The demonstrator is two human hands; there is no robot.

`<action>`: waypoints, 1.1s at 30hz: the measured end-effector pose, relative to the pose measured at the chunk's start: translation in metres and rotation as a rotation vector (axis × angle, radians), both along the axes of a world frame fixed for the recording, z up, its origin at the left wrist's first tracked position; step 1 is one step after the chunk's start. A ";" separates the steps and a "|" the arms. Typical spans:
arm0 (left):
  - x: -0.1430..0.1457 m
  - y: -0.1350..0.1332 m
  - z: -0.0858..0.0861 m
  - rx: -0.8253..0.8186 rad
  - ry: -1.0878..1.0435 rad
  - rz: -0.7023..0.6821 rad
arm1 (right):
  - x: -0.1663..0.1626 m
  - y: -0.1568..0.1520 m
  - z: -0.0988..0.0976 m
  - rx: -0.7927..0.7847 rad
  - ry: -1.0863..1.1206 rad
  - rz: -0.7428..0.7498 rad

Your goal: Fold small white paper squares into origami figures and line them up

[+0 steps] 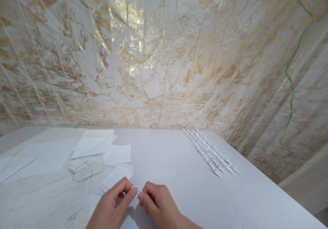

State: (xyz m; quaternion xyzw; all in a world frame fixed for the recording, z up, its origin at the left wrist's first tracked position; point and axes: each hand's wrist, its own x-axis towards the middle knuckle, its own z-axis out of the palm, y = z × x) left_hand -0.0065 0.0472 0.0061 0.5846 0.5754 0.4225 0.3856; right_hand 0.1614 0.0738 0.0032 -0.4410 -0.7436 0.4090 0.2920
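Observation:
My left hand (112, 203) and my right hand (159, 201) meet at the near edge of the white table (164, 154). Both pinch a small piece of white paper (135, 189) between thumb and fingertips, the fingers curled together. Most of that paper is hidden by the fingers. Just beyond my left hand lies a small white paper sheet (116, 176).
Loose white and cream paper sheets (92, 147) lie scattered over the table's left half, one with handwriting (87, 169). Two rows of several small folded white paper shapes (210, 152) run along the right side. A glossy gold-patterned wall (164, 51) stands behind, with a green cable (292, 85) at right.

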 end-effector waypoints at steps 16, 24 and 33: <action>-0.008 0.005 -0.002 0.048 -0.112 -0.020 | 0.004 0.001 -0.008 0.130 0.053 0.025; -0.001 -0.001 0.000 0.010 -0.142 -0.024 | 0.006 -0.002 -0.003 0.208 0.047 0.017; -0.001 -0.003 -0.002 0.034 -0.141 0.014 | 0.007 -0.003 -0.004 0.190 0.113 0.000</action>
